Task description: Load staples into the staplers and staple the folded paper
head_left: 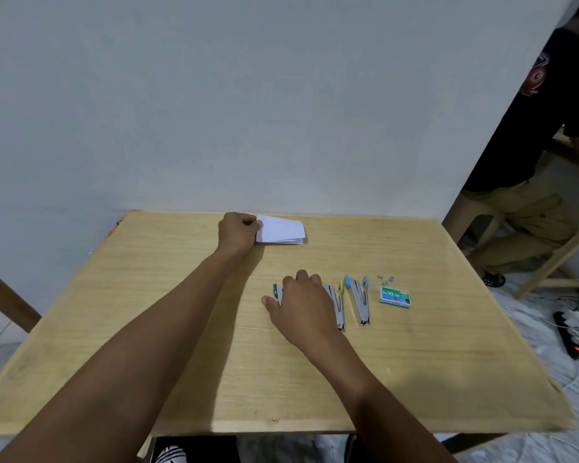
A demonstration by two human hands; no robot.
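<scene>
On table (415, 362), far edge: folded paper (281, 232), pinched at its left end by curled left hand (236, 233). Nearer, three staplers in a row: teal stapler (275, 290), mostly hidden under right hand (303, 304), fingers curled over it, thumb out to the left; yellow stapler (337, 305), hinged open, against that hand; blue stapler (358, 302), hinged open, just beside. Further right, one staple box (394, 297) and a few loose staples (386, 279). Past the table's right edge, one seated person (549, 111) in black; on the floor, one power strip (567, 335).
</scene>
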